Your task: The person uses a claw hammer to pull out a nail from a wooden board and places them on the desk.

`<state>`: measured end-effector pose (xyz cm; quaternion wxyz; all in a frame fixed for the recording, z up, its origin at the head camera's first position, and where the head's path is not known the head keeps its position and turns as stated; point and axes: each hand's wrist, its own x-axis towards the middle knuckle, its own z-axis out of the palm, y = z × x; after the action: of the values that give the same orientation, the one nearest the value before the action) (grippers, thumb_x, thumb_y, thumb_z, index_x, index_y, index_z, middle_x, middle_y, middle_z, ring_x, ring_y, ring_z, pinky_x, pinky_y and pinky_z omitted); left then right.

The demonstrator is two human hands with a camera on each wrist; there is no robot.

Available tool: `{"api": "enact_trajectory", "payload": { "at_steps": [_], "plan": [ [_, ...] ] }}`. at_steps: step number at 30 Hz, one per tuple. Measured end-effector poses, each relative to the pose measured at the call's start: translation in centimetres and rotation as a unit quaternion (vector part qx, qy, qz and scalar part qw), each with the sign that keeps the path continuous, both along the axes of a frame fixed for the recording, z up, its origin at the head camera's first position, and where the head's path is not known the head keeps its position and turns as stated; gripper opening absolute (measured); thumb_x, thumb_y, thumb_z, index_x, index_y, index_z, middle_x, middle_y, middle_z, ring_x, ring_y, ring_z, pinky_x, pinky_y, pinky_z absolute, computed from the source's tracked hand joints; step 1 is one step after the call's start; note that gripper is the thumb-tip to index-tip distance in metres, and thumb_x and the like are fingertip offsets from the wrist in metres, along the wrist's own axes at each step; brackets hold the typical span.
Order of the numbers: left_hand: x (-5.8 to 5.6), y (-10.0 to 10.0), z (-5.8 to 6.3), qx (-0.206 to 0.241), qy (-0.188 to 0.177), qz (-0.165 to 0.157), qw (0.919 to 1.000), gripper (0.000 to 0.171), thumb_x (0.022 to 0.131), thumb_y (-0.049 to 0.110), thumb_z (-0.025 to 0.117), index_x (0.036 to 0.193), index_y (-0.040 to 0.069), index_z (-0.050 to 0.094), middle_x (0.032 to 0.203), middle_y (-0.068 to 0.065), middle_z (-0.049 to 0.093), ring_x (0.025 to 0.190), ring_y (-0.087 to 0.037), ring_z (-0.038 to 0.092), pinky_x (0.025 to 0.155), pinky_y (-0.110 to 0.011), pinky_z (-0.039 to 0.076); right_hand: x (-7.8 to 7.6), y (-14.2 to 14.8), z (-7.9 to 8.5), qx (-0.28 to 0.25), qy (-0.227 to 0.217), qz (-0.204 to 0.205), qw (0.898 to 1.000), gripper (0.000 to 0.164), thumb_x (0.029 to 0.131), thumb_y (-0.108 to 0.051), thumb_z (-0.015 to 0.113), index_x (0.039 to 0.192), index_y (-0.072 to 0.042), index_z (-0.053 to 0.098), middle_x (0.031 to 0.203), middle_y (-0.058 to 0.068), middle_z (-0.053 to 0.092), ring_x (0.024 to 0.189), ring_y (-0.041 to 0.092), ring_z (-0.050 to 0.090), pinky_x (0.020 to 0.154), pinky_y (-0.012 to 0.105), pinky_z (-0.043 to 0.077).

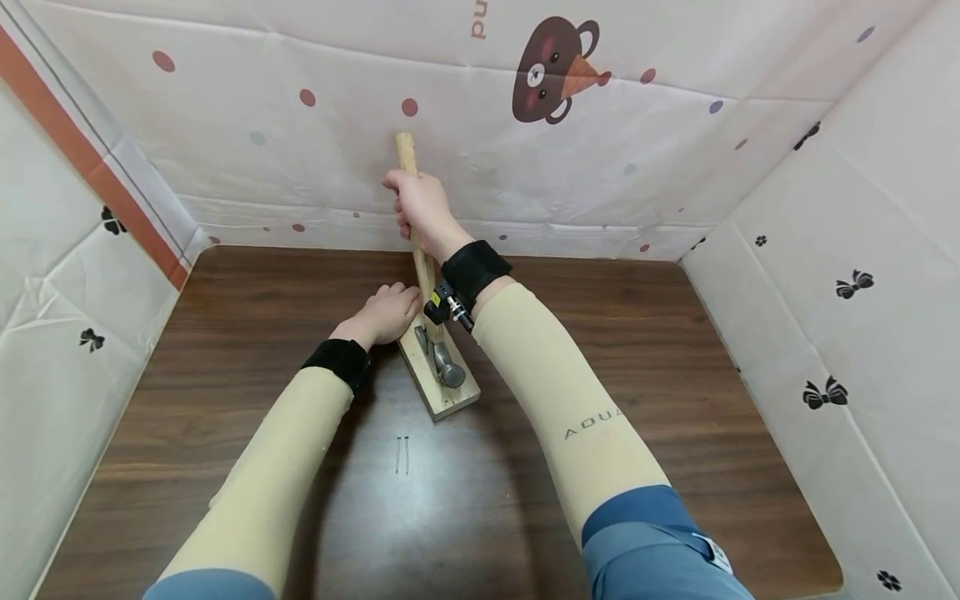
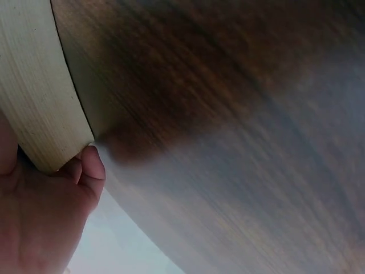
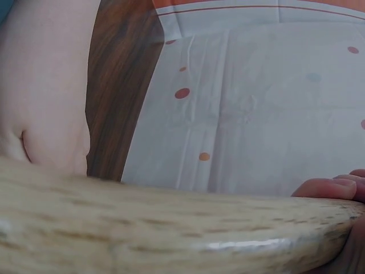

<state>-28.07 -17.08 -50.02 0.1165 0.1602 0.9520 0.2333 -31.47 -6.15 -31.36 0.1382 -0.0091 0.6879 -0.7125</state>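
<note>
Two nails (image 1: 407,457) lie on the table (image 1: 660,358) before the wooden board (image 1: 429,385), the claw hammer's head (image 1: 450,372) over its near half, the left hand (image 1: 390,314) left of the handle (image 1: 424,271).

"AQUA" (image 1: 592,423) stands on the right sleeve (image 1: 562,392) — and sideways letters (image 1: 478,18), perhaps "nd", on the wall sheet (image 1: 330,150).

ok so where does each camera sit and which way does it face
Head: worn on the head, facing forward and down at the table; both forearms, left hand and right hand show.
Left wrist: on that wrist, looking past the left hand's curled fingers at the board's end and table.
Right wrist: on that wrist, looking across the hammer handle toward the dotted wall sheet; fingers at right, bare skin at left.
Shared: head and left wrist views both show board and left hand.
</note>
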Motion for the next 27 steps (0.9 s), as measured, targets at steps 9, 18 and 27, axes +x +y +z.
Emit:
{"api": "enact_trajectory", "payload": {
  "at_steps": [9,18,27],
  "plan": [
    [0.4,0.2,0.4,-0.005,0.014,-0.004,0.9999,0.052,0.116,0.029,0.029,0.154,0.0,0.049,0.15,-0.028,0.049,0.136,-0.051,0.043,0.112,-0.067,0.038,0.2,-0.2,0.5,0.014,0.037,-0.031,0.999,0.017,0.107,-0.025,0.061,0.097,-0.013,0.055,0.063,-0.002,0.04,0.048,0.012,0.039,0.045,0.024,0.036],
    [0.9,0.3,0.9,-0.007,-0.003,0.005,1.0,0.053,0.118,0.031,0.026,0.157,0.003,0.048,0.153,-0.026,0.047,0.14,-0.049,0.041,0.115,-0.064,0.036,0.8,0.4,0.5,-0.004,0.073,-0.039,0.997,0.024,0.107,-0.025,0.063,0.089,-0.013,0.052,0.062,-0.002,0.039,0.047,0.012,0.037,0.046,0.025,0.034],
    [0.6,0.4,0.7,0.001,0.01,-0.005,0.9999,0.058,0.118,0.04,0.025,0.154,0.004,0.052,0.152,-0.026,0.05,0.139,-0.05,0.043,0.114,-0.067,0.036,2.0,1.9,0.2,-0.059,0.108,-0.053,0.991,0.025,0.107,-0.024,0.065,0.09,-0.013,0.051,0.062,-0.002,0.039,0.047,0.011,0.038,0.047,0.024,0.034]
  ]
}}
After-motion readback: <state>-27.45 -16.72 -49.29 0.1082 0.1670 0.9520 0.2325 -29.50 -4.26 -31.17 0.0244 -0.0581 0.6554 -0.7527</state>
